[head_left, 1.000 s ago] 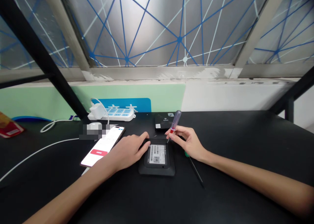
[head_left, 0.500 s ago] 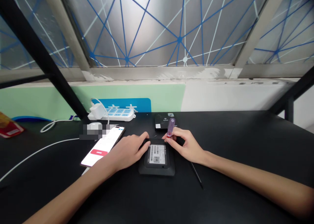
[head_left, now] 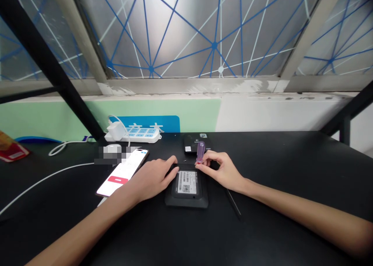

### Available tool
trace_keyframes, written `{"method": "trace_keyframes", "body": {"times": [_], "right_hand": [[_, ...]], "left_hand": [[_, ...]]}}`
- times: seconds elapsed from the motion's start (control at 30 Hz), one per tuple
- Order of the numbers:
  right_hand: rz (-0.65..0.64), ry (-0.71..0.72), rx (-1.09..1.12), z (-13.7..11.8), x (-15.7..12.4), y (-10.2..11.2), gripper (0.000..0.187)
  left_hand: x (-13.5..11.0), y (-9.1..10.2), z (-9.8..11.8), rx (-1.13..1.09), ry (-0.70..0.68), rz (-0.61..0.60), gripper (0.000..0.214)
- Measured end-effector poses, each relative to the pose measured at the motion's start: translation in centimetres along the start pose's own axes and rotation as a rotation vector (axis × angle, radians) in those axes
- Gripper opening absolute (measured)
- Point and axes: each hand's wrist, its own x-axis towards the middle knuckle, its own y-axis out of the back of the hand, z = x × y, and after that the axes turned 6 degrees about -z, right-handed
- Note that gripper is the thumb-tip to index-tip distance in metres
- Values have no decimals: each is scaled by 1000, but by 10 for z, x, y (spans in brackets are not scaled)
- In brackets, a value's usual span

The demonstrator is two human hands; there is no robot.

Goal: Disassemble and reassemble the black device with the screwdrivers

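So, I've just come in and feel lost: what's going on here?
A person's right hand holds a purple-handled screwdriver nearly upright near the far right corner of a dark device, whose white label faces up. The left hand rests at the device's far left corner. A lit phone lies further left, a thin rod near the right hand, and a black box behind.

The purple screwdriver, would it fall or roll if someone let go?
The purple screwdriver would probably tip: it stands nearly upright, pinched by the right hand. Its handle looks rounded, so it might roll. That shiny, see-through handle seems stiff.
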Motion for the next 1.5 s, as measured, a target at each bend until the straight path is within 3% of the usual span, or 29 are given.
{"method": "trace_keyframes", "body": {"times": [0.37,0.77,1.1,1.5], "right_hand": [[-8,3,-15,0,1,0,14],[37,-144,135,-1,2,-2,26],[-16,15,-11,-2,1,2,15],[-13,-26,-35,3,1,0,15]], "left_hand": [[-1,1,0,-1,8,-12,34],[0,-1,-1,-3,10,-7,39],[-1,1,1,23,0,2,34],[-1,1,4,25,-10,26,31]]}}
